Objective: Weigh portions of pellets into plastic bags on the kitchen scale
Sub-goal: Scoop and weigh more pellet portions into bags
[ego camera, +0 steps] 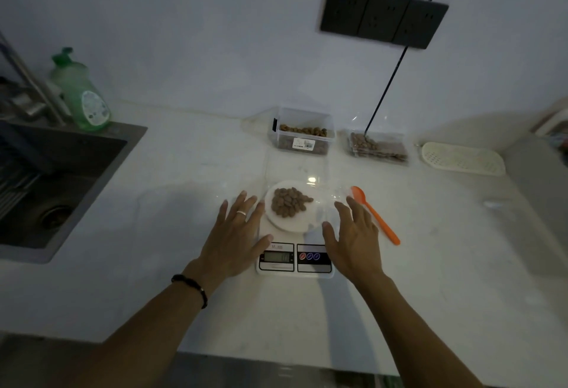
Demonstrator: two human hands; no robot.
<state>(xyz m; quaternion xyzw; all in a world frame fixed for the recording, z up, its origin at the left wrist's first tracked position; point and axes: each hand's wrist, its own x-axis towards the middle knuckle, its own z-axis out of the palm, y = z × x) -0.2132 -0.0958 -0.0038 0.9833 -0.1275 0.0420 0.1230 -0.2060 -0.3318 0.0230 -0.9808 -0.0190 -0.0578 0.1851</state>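
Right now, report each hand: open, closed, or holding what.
Left hand: open, fingers spread beside the scale, holding nothing.
Right hand: open, fingers spread near the clear bag, holding nothing.

A white kitchen scale (295,260) sits near the counter's (184,172) front edge, display toward the person; a clear plastic bag (319,203) lies on its round platform, a heap of brown pellets (290,202) inside; a clear tub of pellets (302,135) and filled bags (378,147) lie along the back edge.
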